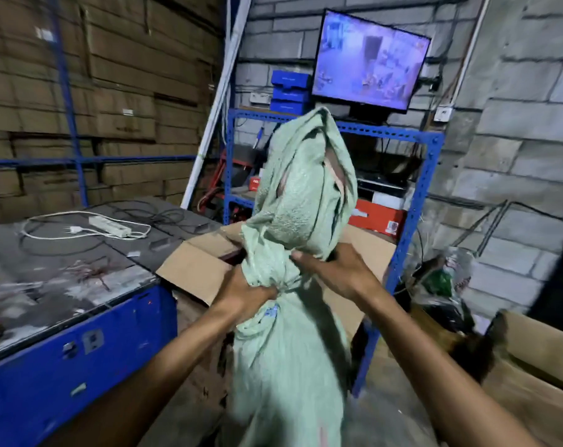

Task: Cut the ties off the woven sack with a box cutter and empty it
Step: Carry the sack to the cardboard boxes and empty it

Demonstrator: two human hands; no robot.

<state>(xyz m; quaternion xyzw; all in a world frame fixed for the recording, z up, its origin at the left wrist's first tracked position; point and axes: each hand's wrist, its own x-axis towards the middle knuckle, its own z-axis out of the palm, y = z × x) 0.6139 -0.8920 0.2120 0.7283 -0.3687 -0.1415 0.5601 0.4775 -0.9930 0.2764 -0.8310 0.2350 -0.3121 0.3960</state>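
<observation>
Left hand clenched around the gathered neck of the woven sack; right hand pinches a fold just beside it, fingers curled. Sack stands upright between both — limp, crumpled above the hands, likely light. Grip at the bunched neck holds best. Open cardboard box just beyond the hands. No cutter in view.

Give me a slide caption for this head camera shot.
Both hands, left and right, bunch a pale green woven sack above an open cardboard box.
</observation>
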